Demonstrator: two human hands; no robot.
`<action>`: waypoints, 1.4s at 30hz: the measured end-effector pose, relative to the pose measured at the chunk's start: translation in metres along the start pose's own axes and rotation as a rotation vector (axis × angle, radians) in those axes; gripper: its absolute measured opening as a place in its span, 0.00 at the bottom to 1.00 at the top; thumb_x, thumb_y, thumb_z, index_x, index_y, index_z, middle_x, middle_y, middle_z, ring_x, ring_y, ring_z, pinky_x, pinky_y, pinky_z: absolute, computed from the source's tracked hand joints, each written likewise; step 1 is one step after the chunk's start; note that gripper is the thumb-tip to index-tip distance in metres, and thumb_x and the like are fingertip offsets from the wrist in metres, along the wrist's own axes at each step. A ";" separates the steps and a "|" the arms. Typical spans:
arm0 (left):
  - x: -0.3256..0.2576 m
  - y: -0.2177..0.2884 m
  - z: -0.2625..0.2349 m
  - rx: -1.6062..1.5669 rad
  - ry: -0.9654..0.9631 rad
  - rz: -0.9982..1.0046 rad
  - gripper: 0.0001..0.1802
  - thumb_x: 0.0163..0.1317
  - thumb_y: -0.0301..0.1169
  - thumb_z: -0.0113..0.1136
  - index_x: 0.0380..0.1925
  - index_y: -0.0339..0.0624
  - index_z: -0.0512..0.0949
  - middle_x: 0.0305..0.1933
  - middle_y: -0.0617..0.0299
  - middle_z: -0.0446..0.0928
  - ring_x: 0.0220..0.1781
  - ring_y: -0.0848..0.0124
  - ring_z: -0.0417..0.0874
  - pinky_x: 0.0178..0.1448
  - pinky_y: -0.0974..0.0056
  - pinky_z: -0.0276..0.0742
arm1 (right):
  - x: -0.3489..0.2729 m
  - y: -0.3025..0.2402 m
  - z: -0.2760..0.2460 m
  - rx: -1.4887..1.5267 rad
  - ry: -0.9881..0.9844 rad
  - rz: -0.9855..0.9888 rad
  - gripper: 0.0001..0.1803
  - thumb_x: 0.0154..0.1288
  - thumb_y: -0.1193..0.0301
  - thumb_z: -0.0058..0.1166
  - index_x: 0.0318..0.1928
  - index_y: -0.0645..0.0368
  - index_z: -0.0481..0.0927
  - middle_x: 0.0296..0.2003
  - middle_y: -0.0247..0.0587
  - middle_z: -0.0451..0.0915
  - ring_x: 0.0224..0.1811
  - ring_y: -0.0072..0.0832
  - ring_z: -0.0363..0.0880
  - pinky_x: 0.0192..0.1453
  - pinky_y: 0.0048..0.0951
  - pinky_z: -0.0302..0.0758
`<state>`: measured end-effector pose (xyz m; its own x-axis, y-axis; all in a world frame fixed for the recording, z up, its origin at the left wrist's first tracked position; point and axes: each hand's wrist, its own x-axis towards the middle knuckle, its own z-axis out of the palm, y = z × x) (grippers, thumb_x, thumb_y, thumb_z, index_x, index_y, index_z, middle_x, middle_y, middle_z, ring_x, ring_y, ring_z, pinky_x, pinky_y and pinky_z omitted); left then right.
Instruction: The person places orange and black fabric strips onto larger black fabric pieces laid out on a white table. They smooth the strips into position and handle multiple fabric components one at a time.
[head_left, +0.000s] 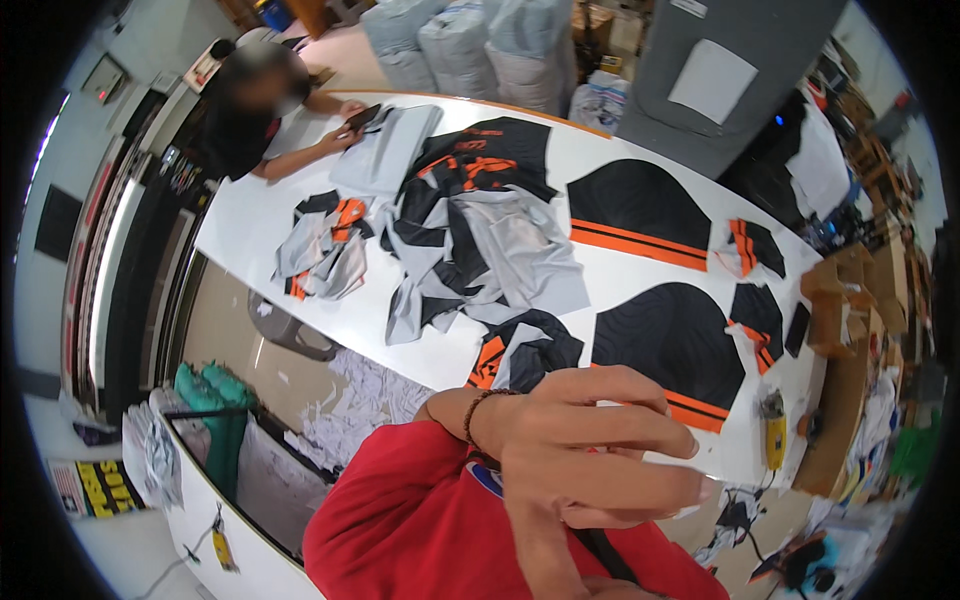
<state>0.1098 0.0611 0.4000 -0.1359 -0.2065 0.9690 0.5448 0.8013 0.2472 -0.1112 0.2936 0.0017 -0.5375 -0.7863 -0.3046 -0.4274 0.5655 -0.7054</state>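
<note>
My left hand [585, 440] hovers close to the camera in front of my red shirt, its back up and fingers reaching right. Its fingers are slightly bent and apart, with nothing visible in them. A braided bracelet [487, 398] circles that wrist. My right hand does not show. Just beyond my fingers, a black sleeve-shaped fabric panel [665, 340] with orange stripes lies flat on the white table [420, 368]. A matching panel [635, 212] lies farther back. A crumpled black, grey and orange piece [535, 345] rests beside my wrist, partly hidden by my hand.
Heaped grey and black fabric [480, 250] covers the table's middle. Small striped pieces [755, 248], a black phone [797, 330] and a yellow handheld tool [775, 435] lie right. A person [240, 110] holds a dark phone [362, 118] at the far left. Sacks [460, 50] stand behind.
</note>
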 end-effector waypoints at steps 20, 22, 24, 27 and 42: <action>-0.224 -0.068 -0.229 1.153 0.428 -0.907 0.07 0.60 0.29 0.70 0.31 0.35 0.87 0.27 0.59 0.85 0.27 0.76 0.83 0.34 0.70 0.76 | 0.000 0.012 0.005 0.220 -0.026 0.110 0.25 0.73 0.65 0.55 0.17 0.66 0.77 0.10 0.37 0.73 0.10 0.21 0.68 0.18 0.29 0.65; -0.277 -0.076 -0.307 1.246 0.656 -0.958 0.09 0.62 0.31 0.69 0.33 0.34 0.86 0.26 0.60 0.85 0.24 0.78 0.80 0.32 0.71 0.75 | 0.001 0.005 0.001 0.246 -0.071 0.193 0.26 0.73 0.65 0.55 0.16 0.65 0.76 0.10 0.36 0.73 0.10 0.22 0.68 0.18 0.28 0.65; -0.332 -0.076 -0.382 1.449 0.897 -1.058 0.11 0.61 0.34 0.67 0.36 0.37 0.86 0.30 0.57 0.85 0.31 0.70 0.84 0.40 0.67 0.78 | 0.003 -0.001 -0.003 0.294 -0.112 0.238 0.26 0.73 0.65 0.55 0.16 0.65 0.75 0.10 0.36 0.73 0.10 0.22 0.69 0.17 0.28 0.66; -0.405 -0.070 -0.473 1.823 0.814 -1.050 0.23 0.52 0.41 0.71 0.40 0.32 0.84 0.40 0.46 0.85 0.43 0.53 0.85 0.51 0.53 0.79 | 0.008 -0.005 -0.006 0.264 -0.163 0.218 0.27 0.73 0.63 0.55 0.17 0.65 0.75 0.10 0.37 0.73 0.10 0.23 0.70 0.15 0.28 0.67; -0.331 -0.079 -0.546 1.969 0.557 -1.189 0.23 0.64 0.40 0.60 0.51 0.33 0.79 0.49 0.44 0.81 0.48 0.51 0.82 0.55 0.51 0.77 | 0.008 -0.035 -0.018 0.129 -0.126 0.407 0.31 0.73 0.51 0.50 0.21 0.66 0.82 0.12 0.43 0.78 0.13 0.29 0.80 0.23 0.30 0.79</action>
<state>0.5635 -0.2399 0.0576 0.6567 -0.6048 0.4505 -0.7447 -0.4257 0.5141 -0.1135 0.2721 0.0349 -0.5470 -0.5352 -0.6437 -0.1009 0.8055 -0.5840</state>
